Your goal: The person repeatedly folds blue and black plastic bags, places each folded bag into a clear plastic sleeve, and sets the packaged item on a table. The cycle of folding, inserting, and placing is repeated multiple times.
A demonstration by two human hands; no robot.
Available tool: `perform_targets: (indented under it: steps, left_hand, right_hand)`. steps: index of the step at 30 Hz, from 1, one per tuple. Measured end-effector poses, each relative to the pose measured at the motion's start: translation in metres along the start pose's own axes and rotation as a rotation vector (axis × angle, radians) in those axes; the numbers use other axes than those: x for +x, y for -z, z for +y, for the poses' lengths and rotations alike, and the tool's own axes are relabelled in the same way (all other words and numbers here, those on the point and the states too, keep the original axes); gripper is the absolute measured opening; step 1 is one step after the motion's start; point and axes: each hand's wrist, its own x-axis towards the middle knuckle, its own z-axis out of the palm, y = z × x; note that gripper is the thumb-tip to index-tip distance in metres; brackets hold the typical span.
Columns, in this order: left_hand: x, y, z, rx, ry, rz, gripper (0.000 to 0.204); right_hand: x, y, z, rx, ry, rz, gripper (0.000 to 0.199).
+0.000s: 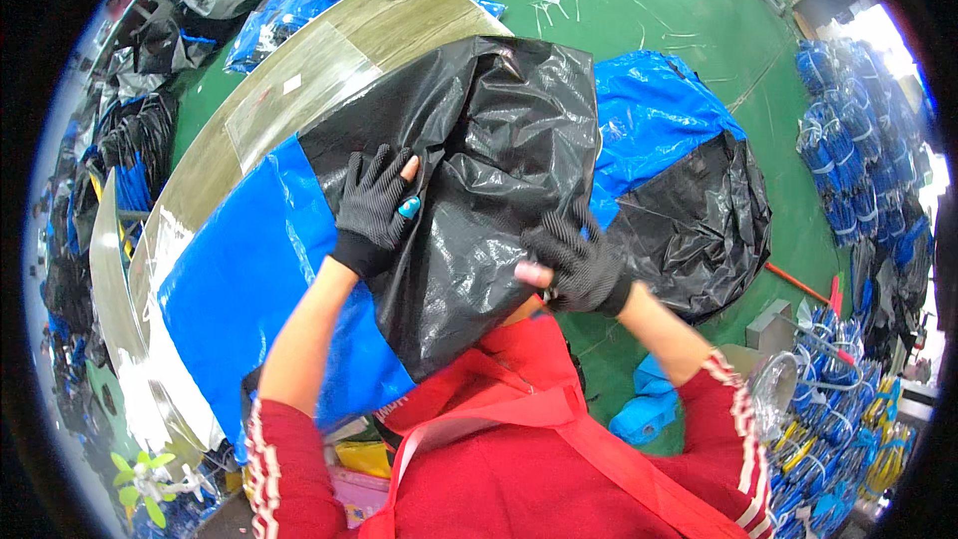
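A large blue-and-black plastic bag or sheet (pixel 479 279) lies across a table in front of me, its black part crumpled toward the far side. My left hand (pixel 371 208), in a black ribbed glove with one bare fingertip, rests flat on the black part near the blue seam, fingers spread. A small teal piece (pixel 409 207) sits at its thumb. My right hand (pixel 579 262), gloved alike and slightly blurred, lies over the right edge of the black part with fingers extended. Its thumb tip is bare or wrapped in something pinkish.
The table (pixel 299 70) has a wood-patterned top. Beyond its right side, another blue-and-black bag (pixel 699 220) lies on the green floor (pixel 559 0). Bundled blue items (pixel 838 140) are stacked at the right. Wrapped blue packs (pixel 289 15) lie behind the table. A plant (pixel 145 479) stands lower left.
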Motion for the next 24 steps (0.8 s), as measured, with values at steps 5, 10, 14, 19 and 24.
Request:
perform_targets:
  steps: [5,10,14,19,24]
  left_hand:
    - [0.048,0.048,0.013,-0.001,-0.267,0.392,0.060]
    - [0.039,-0.022,0.040,-0.189,-0.421,-0.071,0.059]
    - [0.022,-0.053,0.031,-0.193,-0.341,-0.039,0.057]
    - [0.004,-0.018,0.011,-0.237,-0.331,-0.053,0.055]
    - [-0.152,0.039,-0.065,-0.353,-0.307,-0.201,0.053]
  right_hand:
    - [0.004,0.000,-0.030,0.021,-0.109,0.228,0.030]
    - [0.124,0.034,0.034,-0.148,-0.009,-0.005,0.017]
    - [0.201,-0.034,0.094,-0.009,-0.293,-0.594,0.033]
    - [0.188,-0.126,0.126,0.123,-0.276,-0.764,0.040]
    - [0.173,-0.138,0.128,-0.042,-0.313,-0.658,0.046]
